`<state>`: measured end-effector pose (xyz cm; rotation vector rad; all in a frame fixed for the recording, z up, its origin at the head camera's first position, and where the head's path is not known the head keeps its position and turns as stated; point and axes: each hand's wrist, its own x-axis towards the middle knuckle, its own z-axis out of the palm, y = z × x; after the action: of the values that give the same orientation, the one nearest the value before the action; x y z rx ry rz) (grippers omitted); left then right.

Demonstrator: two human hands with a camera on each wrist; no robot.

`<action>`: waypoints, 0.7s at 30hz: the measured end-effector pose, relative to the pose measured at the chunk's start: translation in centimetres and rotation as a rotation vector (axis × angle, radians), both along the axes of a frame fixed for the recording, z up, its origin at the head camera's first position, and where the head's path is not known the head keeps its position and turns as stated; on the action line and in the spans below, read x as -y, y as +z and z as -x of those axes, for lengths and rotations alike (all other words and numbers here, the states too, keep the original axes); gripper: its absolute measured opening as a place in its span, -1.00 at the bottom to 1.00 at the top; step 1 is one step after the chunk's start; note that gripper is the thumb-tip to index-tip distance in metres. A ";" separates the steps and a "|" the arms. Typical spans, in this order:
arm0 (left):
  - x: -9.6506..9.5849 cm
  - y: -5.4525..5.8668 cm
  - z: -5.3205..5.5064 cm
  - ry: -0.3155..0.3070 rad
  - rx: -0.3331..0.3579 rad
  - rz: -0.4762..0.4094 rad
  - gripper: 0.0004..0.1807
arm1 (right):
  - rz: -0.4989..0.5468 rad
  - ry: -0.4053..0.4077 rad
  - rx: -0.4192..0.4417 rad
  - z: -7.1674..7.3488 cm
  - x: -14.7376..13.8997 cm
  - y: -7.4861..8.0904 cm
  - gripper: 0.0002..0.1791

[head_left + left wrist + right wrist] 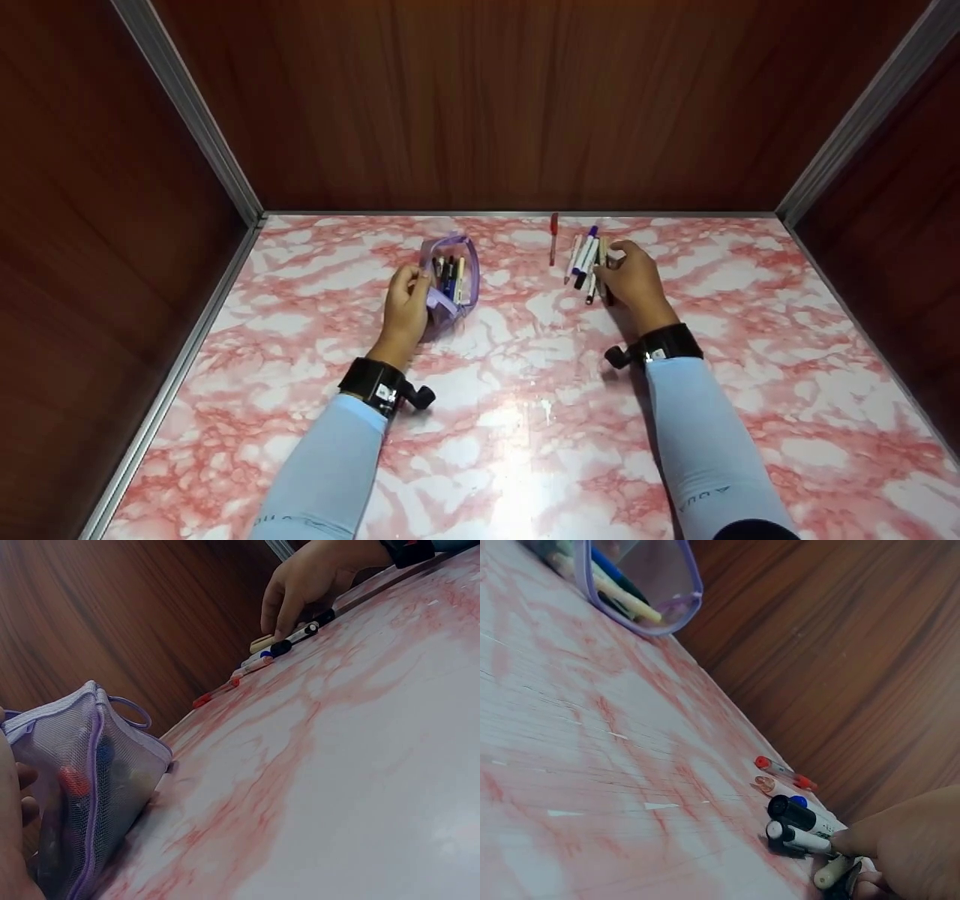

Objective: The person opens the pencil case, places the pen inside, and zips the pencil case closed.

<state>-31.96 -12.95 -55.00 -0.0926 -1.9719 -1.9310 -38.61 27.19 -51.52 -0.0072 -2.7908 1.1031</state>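
My left hand (406, 309) grips the near-left side of a purple mesh pencil pouch (472, 289). The pouch gapes open toward the right, with several pens and markers (450, 281) inside. In the left wrist view, mesh and purple zip tape of the pouch (94, 765) show beside the fingers. My right hand (634, 281) is at a loose pile of pens, thumb and fingers curled round a beige pen (831, 873). Against the thumb lie a white marker with a black cap (799, 836) and a thicker black-capped marker (799, 814). The fingertips are partly hidden in the head view.
A red pen (553, 240) lies apart, left of the pile near the back edge. Purple-capped markers (586, 251) are in the pile. The red-and-white marbled table (517, 390) is bounded by brown wood-grain panels (487, 105) at the back and both sides, with metal edging.
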 end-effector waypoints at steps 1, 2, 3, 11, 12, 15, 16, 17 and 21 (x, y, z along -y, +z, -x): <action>0.0 0.0 0.0 0.001 -0.001 -0.001 -0.81 | 0.002 -0.002 0.001 0.0 0.0 0.0 -0.30; 0.0 0.0 0.0 0.001 -0.003 -0.002 -0.80 | 0.007 -0.004 0.005 0.0 0.0 0.1 -0.31; 0.0 -0.1 0.1 0.002 -0.005 -0.001 -0.80 | 0.011 -0.007 0.010 0.0 -0.1 0.1 -0.31; 0.0 0.0 -0.2 0.006 0.010 0.006 -0.79 | 0.020 -0.019 0.053 0.0 0.0 0.5 -0.36; 0.0 0.1 -0.2 0.006 0.013 0.007 -0.79 | 0.017 -0.015 0.053 0.0 0.0 0.5 -0.39; 0.0 0.1 -0.2 0.004 0.014 0.009 -0.80 | 0.022 -0.005 0.056 0.1 -0.1 0.6 -0.48; 0.0 0.1 -0.2 0.005 0.013 0.012 -0.80 | 0.028 -0.003 0.059 0.1 -0.1 0.6 -0.51; 0.0 0.1 -0.2 0.006 0.012 0.017 -0.80 | 0.029 -0.004 0.059 0.1 -0.1 0.6 -0.54; 0.0 0.0 -0.1 0.010 -0.001 0.035 -0.80 | 0.042 -0.019 0.053 0.2 -0.2 0.6 -0.58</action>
<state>-31.84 -12.96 -54.97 -0.0927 -2.0027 -1.8900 -38.80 27.37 -50.97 -0.0680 -2.8064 1.1742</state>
